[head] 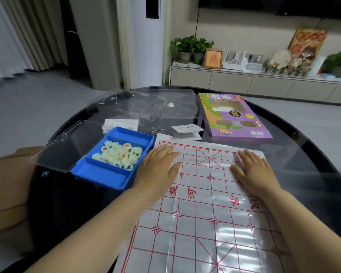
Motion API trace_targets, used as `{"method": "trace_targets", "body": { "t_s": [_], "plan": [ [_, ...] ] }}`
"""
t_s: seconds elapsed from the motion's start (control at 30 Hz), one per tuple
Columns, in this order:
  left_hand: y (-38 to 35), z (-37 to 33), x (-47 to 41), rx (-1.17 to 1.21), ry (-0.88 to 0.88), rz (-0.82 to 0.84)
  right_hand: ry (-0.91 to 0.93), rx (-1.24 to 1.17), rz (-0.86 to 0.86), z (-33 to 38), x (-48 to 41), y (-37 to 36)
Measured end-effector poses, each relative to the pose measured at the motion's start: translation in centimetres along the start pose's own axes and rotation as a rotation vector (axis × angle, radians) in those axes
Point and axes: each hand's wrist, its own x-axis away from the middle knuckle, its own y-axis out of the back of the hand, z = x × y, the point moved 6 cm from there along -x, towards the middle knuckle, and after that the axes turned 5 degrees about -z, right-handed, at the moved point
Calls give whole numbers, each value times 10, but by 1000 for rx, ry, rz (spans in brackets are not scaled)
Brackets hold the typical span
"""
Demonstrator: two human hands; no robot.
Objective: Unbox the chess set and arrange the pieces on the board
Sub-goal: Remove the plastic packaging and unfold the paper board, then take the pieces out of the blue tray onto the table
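Both hands are laid flat with straight fingers and nothing held, the left hand (158,166) at the far left edge of the board (197,223), the right hand (254,170) towards its far right edge. The glossy sheet is being pressed down, it seems, to take out the creases.

Unboxing looks all but done. The board is spread out on the counter (303,154), red grid facing up. The purple box (234,119) has been put aside just beyond it. The blue tray (102,174) sits touching the board's left side, with its clear lid (67,148) swung open. Every one of the pale pieces (118,154) is heaped in the middle compartment; not one has been placed, so the whole arranging is judged to be left.

The counter is dark, glassy and round. Crumpled clear wrapping (146,103) and some paper slips (185,129) are left at its far side. Behind, grey flooring is seen, then pale curtains (12,32) on the left, a long low cabinet (244,81), potted plants (189,46) and a small framed picture (213,58).
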Motion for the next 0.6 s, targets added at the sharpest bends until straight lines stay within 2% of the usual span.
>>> {"method": "trace_targets", "body": {
  "t_s": [0.1, 0.2, 0.27, 0.33, 0.47, 0.6],
  "plan": [
    [47, 22, 36, 113, 15, -226, 92, -52, -77, 35, 9, 10],
    [77, 65, 58, 109, 171, -380, 313, -121, -29, 93, 31, 4],
    [81, 89, 66, 52, 248, -352, 409, -117, 72, 119, 47, -12],
    [76, 106, 71, -2, 287, -247, 447, -64, 129, 127, 57, -23],
    [64, 131, 80, -128, 339, -39, 373, -4, 167, 115, 56, -24],
    [67, 136, 83, -116, 321, -51, 370, -79, 171, 139, 50, 0]
  ]
}}
